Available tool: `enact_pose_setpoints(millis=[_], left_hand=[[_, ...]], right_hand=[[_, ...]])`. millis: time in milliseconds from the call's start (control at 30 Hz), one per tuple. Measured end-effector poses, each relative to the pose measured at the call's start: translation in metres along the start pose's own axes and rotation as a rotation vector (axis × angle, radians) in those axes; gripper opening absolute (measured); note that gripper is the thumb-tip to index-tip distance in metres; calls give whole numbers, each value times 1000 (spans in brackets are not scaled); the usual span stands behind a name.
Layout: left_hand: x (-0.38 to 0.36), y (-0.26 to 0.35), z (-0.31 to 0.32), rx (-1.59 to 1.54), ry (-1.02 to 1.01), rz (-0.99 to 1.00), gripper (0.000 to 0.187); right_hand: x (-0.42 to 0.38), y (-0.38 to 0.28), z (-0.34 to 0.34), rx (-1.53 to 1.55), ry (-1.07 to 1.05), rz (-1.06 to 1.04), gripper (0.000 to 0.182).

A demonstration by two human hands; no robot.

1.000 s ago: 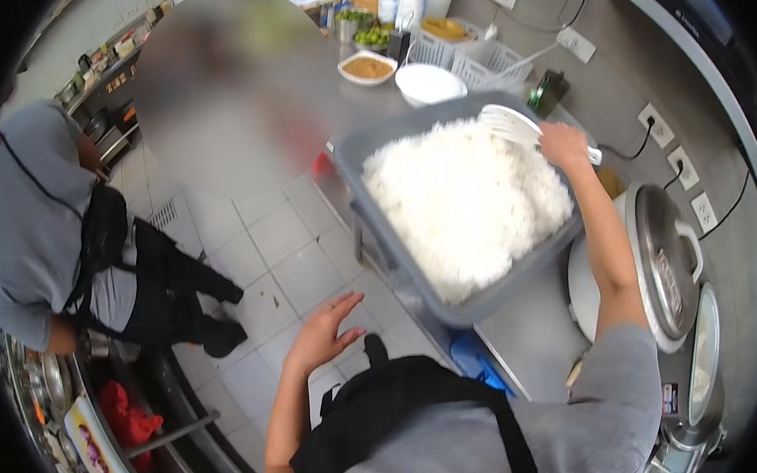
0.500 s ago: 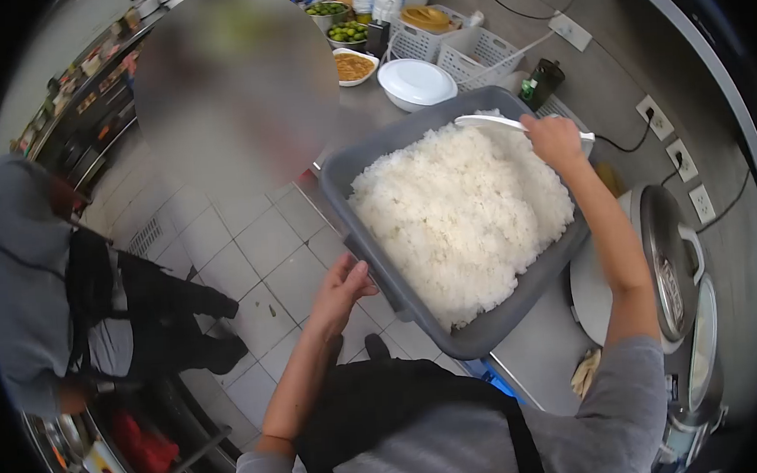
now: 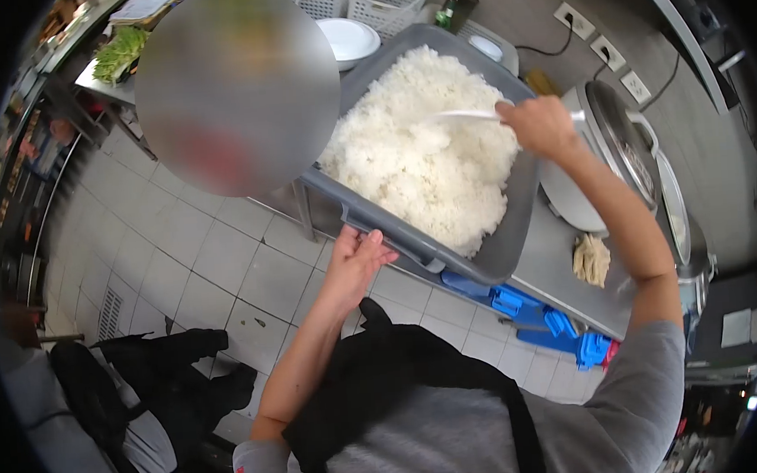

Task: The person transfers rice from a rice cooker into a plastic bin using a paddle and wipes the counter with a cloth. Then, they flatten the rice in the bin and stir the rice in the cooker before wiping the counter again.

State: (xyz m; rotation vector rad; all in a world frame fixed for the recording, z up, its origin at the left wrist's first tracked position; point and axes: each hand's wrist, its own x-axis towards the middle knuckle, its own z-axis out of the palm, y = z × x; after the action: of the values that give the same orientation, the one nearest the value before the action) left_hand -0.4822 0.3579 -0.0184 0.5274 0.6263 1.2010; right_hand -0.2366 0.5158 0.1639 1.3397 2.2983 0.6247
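Observation:
A large grey tub (image 3: 517, 228) full of white rice (image 3: 425, 147) stands on the steel counter. My right hand (image 3: 541, 127) is closed around the handle of a white paddle (image 3: 466, 115), whose far end is in the rice near the middle of the heap. My left hand (image 3: 358, 259) is at the tub's near left side, just below the rim, its fingers apart and extended, close to or touching the outer wall. Nothing shows in its palm.
A steel pot with a lid (image 3: 620, 139) stands right of the tub, with a tan cloth (image 3: 591, 260) beside it. A white lidded bowl (image 3: 349, 40) and white baskets (image 3: 382, 4) lie beyond. Blue items (image 3: 557, 321) sit below the counter. Another person (image 3: 146, 398) is at lower left.
The view has turned, so the tub appears further up and left. The paddle has moved from the rice's far edge into the heap. My left hand's fingers look more extended along the tub's side.

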Motion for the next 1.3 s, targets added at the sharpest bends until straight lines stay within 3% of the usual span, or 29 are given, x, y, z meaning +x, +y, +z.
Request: enact_pose_setpoints(millis=[167, 267, 367, 467, 500, 667, 833, 900, 967, 1100, 1200, 1300], left_hand=[[2, -1, -4, 22, -17, 9, 22], [0, 4, 4, 24, 23, 23, 23], [0, 2, 0, 33, 30, 1, 23], [1, 0, -3, 40, -3, 22, 22], [-1, 4, 3, 62, 30, 24, 21], [-1, 1, -6, 82, 23, 21, 19], [-2, -3, -2, 144, 79, 20, 24], [-2, -5, -4, 171, 116, 7, 29], [-4, 3, 5, 131, 72, 38, 32], [-6, 7, 5, 112, 40, -24, 37], [-8, 8, 14, 151, 50, -19, 39], [-8, -12, 17, 151, 42, -38, 44]], right_hand=[[-28, -48, 22, 128, -56, -26, 15], [-73, -30, -10, 107, -157, -49, 12], [-92, -21, -49, 110, -165, 148, 12], [-101, -12, 5, 101, -317, 16, 16], [-97, 1, 21, 147, -357, 164, 19], [-67, 49, 10, 175, -77, 237, 24], [-13, 58, 102, 219, -23, 329, 28], [6, 82, 95, 79, 11, 220, 30], [12, 83, 49, 95, 42, 261, 27], [28, 68, 83, -48, 155, 166, 22], [10, 66, 67, -52, 88, 1, 22], [15, 99, 46, -120, 50, 96, 21]])
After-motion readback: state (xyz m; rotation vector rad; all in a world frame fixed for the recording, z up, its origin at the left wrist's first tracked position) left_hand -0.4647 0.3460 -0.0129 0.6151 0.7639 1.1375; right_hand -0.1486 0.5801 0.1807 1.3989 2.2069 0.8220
